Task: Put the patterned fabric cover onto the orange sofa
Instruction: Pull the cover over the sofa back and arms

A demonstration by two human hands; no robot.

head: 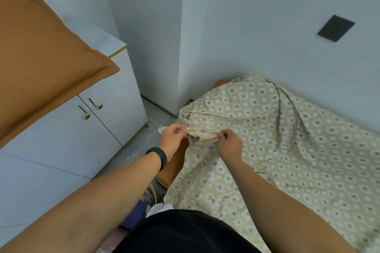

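- We see the patterned fabric cover, a beige cloth printed with white-edged diamonds that have small grey-blue squares at their centres, draped loosely over most of the orange sofa at the right and lower right.
- The cover lies in folds and ridges, with one long crease running down from its highest hump near the wall.
- Only slivers of the sofa show: a bare orange patch below our hands and a small corner at the top near the wall.
- Our left hand has its fingers curled and pinches the bunched hem of the cover at the sofa's near corner; a black band sits on that wrist.
- Our right hand is curled too, thumb and fingers pinching the same gathered edge just beside the left hand.
- The hands are near each other, with a short rolled stretch of hem held taut between them.
- An orange cushion fills the upper left, resting over a white cabinet with two gold handles.
- A dark wall socket sits on the wall at the upper right.
- Grey floor tiles show between cabinet and sofa.
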